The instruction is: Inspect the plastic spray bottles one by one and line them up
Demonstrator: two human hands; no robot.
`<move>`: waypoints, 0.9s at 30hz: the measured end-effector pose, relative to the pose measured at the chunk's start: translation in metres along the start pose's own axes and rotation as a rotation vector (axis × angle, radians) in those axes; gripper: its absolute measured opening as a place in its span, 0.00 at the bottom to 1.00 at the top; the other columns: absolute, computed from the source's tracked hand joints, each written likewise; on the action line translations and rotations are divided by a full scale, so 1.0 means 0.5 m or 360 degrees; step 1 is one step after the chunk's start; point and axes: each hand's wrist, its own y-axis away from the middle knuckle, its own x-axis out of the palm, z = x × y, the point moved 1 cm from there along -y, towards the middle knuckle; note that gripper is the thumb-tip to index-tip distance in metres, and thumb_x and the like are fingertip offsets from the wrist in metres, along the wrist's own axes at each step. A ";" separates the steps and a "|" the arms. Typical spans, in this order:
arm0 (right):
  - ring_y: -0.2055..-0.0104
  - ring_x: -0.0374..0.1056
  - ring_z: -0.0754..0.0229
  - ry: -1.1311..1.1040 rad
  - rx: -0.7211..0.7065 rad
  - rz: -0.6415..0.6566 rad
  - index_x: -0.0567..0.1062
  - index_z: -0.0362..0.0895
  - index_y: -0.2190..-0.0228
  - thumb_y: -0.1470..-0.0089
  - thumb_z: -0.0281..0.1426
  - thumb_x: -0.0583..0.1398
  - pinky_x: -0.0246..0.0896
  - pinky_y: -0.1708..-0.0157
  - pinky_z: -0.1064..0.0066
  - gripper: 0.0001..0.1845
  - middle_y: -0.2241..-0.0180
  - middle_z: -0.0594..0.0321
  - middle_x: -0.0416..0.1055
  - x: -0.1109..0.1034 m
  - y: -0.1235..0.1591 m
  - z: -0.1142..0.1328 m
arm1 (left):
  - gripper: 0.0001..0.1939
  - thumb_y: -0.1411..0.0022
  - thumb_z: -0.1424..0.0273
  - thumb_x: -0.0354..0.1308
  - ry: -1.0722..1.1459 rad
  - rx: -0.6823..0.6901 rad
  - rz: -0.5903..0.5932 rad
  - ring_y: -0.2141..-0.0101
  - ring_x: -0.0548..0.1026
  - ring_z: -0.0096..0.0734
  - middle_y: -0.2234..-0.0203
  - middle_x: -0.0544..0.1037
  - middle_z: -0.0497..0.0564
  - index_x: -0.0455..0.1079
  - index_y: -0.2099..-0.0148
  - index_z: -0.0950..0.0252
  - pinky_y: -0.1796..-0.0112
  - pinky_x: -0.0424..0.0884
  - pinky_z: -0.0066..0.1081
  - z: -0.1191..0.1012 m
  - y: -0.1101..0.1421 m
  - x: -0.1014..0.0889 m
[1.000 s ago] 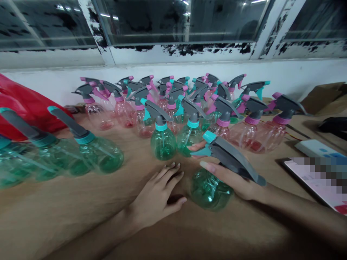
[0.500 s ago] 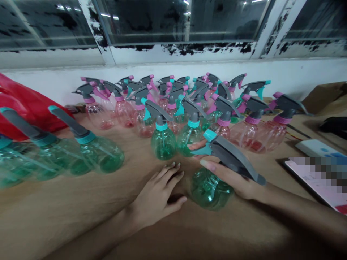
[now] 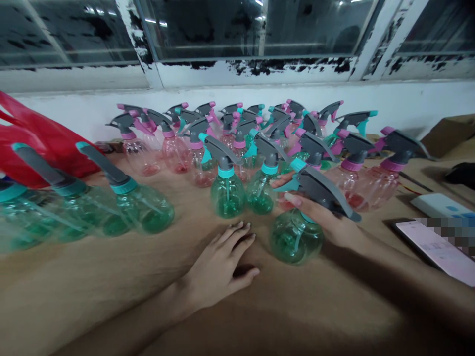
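Note:
My right hand (image 3: 326,217) is wrapped round the neck of a green spray bottle (image 3: 296,240) with a grey and teal trigger head. The bottle is close to the tabletop; whether its base touches, I cannot tell. Flat on the wood lies my left hand (image 3: 226,259), fingers spread, holding nothing. Just beyond its fingertips stand two upright green spray bottles, one at the left (image 3: 227,195) and one at the right (image 3: 261,193). Behind them are several pink spray bottles (image 3: 174,153) mixed with green ones.
More green spray bottles (image 3: 146,207) stand at the left, before a red plastic bag (image 3: 48,143). On the right lie a phone (image 3: 426,247), a white box (image 3: 441,205) and a black object (image 3: 462,173). A cardboard box (image 3: 449,136) sits farther back, by the white wall (image 3: 85,109).
My right hand has moved the green spray bottle slightly away from me, nearer the front bottles, and it is more upright. My left hand stays flat on the table. The view has shifted slightly.

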 end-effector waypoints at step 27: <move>0.58 0.71 0.55 -0.0051 0.0035 0.0100 0.72 0.53 0.52 0.47 0.36 0.61 0.66 0.53 0.59 0.19 0.65 0.63 0.76 0.006 -0.005 -0.009 | 0.25 0.34 0.60 0.55 0.0021 -0.0031 0.0004 0.40 0.58 0.44 0.40 0.61 0.57 0.60 0.39 0.66 0.43 0.59 0.45 0.003 -0.003 -0.001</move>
